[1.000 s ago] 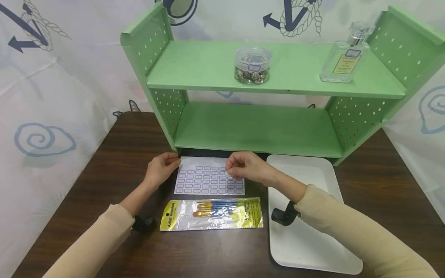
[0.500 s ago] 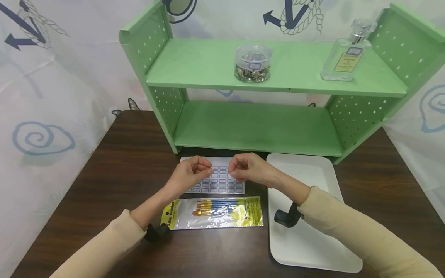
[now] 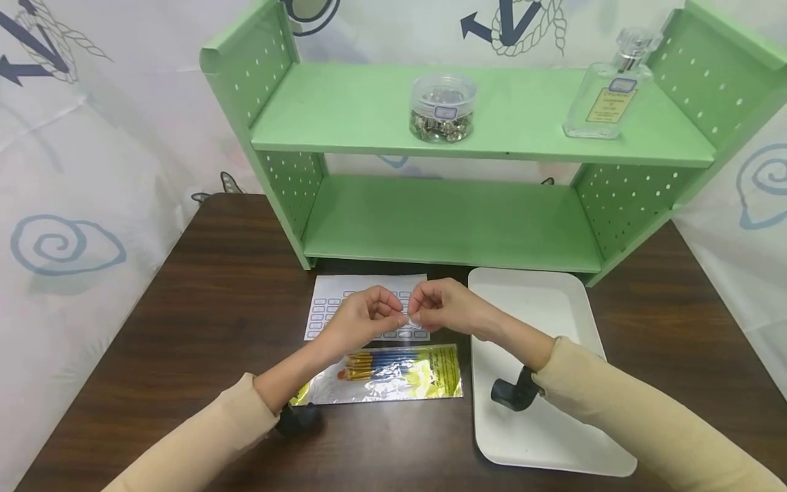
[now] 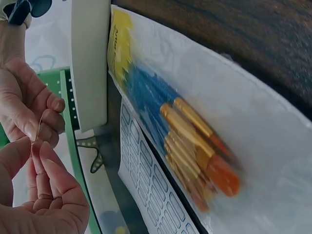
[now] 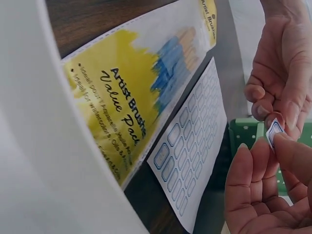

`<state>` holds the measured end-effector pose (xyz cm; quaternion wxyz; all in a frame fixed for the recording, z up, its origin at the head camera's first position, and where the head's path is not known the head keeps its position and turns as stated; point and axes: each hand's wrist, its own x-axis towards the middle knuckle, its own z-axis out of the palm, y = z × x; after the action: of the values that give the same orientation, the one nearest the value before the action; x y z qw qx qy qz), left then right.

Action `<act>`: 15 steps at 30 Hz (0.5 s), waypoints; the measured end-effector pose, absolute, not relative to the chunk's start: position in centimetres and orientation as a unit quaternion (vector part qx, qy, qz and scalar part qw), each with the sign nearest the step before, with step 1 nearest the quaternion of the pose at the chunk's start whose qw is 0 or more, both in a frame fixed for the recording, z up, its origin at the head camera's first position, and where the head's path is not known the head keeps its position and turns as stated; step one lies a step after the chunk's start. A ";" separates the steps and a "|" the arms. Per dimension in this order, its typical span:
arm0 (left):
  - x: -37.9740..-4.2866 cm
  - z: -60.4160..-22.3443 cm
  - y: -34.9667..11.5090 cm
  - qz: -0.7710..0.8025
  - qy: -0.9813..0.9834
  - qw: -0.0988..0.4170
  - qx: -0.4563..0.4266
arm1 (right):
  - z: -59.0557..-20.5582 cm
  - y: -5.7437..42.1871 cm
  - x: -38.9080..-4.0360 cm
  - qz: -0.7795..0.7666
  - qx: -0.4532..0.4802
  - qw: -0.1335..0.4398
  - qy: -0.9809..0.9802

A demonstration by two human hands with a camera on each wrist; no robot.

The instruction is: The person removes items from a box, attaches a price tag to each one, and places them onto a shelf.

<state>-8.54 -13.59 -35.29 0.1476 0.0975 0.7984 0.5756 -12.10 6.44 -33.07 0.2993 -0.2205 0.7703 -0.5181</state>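
Note:
My right hand (image 3: 453,309) pinches a small white label sticker (image 5: 274,132) with a blue border between thumb and fingers. Meeting it fingertip to fingertip, my left hand (image 3: 369,316) pinches the sticker's edge, seen close up in both wrist views. Both hands are just above a sheet of labels (image 3: 332,283), which they partly cover in the head view. Rows of blue-bordered labels fill most of that sheet (image 5: 192,146). Nearer to me lies a clear and yellow pack of artist brushes (image 3: 393,376), its left end partly behind my left forearm.
A white tray (image 3: 553,437) lies on the right, under my right forearm. Behind the sheet stands a green two-tier shelf (image 3: 455,219). Its upper board carries a lidded jar of metal bits (image 3: 443,113) and a glass perfume bottle (image 3: 605,102), both labelled.
My left hand has left the sheet's left edge and moved right to meet my right hand at the sticker. The right hand has shifted only slightly.

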 end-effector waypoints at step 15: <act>-8.2 -35.6 -12.7 0.568 0.804 0.156 0.084 | -33.8 6.9 -11.5 -0.534 -0.184 0.298 0.769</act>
<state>-8.20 -12.68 -35.61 0.1556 0.0840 0.8039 0.5679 -11.49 6.88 -33.81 0.2979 -0.1840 0.7692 -0.5345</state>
